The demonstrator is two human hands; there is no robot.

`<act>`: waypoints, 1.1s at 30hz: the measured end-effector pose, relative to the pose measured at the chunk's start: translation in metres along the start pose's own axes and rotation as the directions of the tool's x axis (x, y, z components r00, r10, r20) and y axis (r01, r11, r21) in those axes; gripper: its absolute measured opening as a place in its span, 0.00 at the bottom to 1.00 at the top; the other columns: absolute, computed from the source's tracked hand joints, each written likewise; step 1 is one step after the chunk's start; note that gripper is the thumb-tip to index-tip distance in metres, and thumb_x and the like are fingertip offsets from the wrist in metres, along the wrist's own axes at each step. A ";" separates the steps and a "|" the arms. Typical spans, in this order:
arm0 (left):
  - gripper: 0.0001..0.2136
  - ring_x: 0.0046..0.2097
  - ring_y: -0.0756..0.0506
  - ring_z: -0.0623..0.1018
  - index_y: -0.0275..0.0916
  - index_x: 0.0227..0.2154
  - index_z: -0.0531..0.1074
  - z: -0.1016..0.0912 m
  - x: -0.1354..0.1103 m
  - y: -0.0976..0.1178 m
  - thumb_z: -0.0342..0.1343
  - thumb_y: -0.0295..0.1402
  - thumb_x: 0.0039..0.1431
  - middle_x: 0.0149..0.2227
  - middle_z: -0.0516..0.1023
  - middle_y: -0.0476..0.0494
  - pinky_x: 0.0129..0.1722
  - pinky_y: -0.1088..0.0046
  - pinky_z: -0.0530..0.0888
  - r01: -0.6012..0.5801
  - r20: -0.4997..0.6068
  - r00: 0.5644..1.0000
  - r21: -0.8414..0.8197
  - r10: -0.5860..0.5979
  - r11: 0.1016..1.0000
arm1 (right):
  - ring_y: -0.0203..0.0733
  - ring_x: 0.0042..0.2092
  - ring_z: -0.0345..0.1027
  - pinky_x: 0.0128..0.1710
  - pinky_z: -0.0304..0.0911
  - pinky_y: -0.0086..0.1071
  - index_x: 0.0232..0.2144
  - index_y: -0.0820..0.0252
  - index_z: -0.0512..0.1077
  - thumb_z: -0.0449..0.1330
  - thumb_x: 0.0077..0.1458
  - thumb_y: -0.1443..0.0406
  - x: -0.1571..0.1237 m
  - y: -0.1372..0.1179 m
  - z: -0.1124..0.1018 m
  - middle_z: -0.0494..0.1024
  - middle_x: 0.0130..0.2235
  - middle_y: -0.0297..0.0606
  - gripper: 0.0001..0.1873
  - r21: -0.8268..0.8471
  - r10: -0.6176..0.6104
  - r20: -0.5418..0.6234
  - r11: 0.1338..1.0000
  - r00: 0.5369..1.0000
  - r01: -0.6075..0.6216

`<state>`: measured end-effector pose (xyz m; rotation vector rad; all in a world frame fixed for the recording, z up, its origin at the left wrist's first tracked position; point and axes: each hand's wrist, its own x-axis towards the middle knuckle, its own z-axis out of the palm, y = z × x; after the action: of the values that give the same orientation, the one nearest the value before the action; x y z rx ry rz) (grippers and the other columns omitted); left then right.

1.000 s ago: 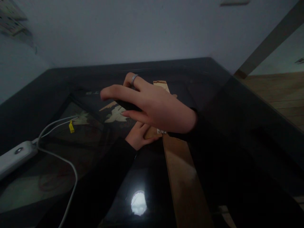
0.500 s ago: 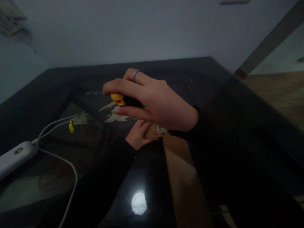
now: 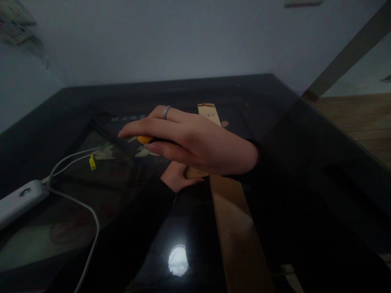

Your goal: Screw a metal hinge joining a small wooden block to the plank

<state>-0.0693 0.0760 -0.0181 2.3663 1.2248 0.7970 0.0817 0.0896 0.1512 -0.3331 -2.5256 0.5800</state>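
Observation:
My right hand, with a ring on one finger, is closed around a screwdriver. Only the yellow end of its handle shows past my fingers; its shaft is hidden. Below and partly behind it, my left hand grips a short wooden piece, with the thumb along the near edge and the other fingers out of sight. A long wooden board runs from there toward me. Beyond my right hand, another wooden end sticks out. My right hand covers the joint between the wood pieces.
The wood lies on a dark, glossy table with a bright reflection. At the left, a white power strip has a pale cable and a yellow tag. A wall stands behind the table.
My right hand has lowered and turned slightly with the screwdriver, hiding the metal hinge and uncovering the far wooden end. My left hand keeps its place.

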 end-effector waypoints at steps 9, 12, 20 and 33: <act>0.28 0.54 0.35 0.72 0.40 0.54 0.65 -0.005 -0.003 -0.001 0.59 0.44 0.51 0.49 0.75 0.38 0.53 0.54 0.71 -0.043 0.010 0.999 -0.004 0.043 0.999 | 0.34 0.46 0.65 0.47 0.62 0.30 0.49 0.60 0.69 0.50 0.62 0.65 -0.008 -0.001 -0.003 0.71 0.46 0.37 0.15 -0.100 -0.116 -0.037 0.989 0.993 0.112; 0.26 0.55 0.35 0.71 0.40 0.54 0.67 -0.004 -0.005 -0.004 0.58 0.43 0.52 0.49 0.75 0.39 0.53 0.53 0.71 -0.053 0.011 0.999 0.024 0.052 0.998 | 0.36 0.46 0.65 0.46 0.63 0.31 0.50 0.58 0.68 0.52 0.61 0.62 -0.005 -0.003 0.001 0.68 0.46 0.36 0.16 -0.216 -0.049 -0.050 0.976 0.998 0.037; 0.26 0.54 0.37 0.72 0.40 0.54 0.66 -0.010 -0.001 0.004 0.58 0.43 0.53 0.50 0.75 0.40 0.53 0.55 0.71 -0.105 -0.005 0.994 0.093 0.106 0.990 | 0.30 0.49 0.64 0.51 0.59 0.27 0.55 0.60 0.63 0.46 0.63 0.67 -0.008 -0.003 -0.011 0.73 0.48 0.31 0.19 0.016 -0.078 0.101 0.997 0.992 0.077; 0.24 0.52 0.37 0.74 0.41 0.51 0.69 -0.009 -0.005 0.000 0.58 0.44 0.52 0.47 0.77 0.42 0.52 0.56 0.72 -0.108 -0.023 0.993 0.148 0.112 0.983 | 0.33 0.48 0.64 0.48 0.61 0.30 0.53 0.59 0.64 0.49 0.62 0.65 -0.009 -0.004 -0.011 0.71 0.49 0.34 0.18 -0.089 -0.060 0.074 0.994 0.995 0.067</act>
<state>-0.0773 0.0723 -0.0123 2.5685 1.2120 0.8061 0.0947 0.0868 0.1581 -0.2679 -2.6263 0.4607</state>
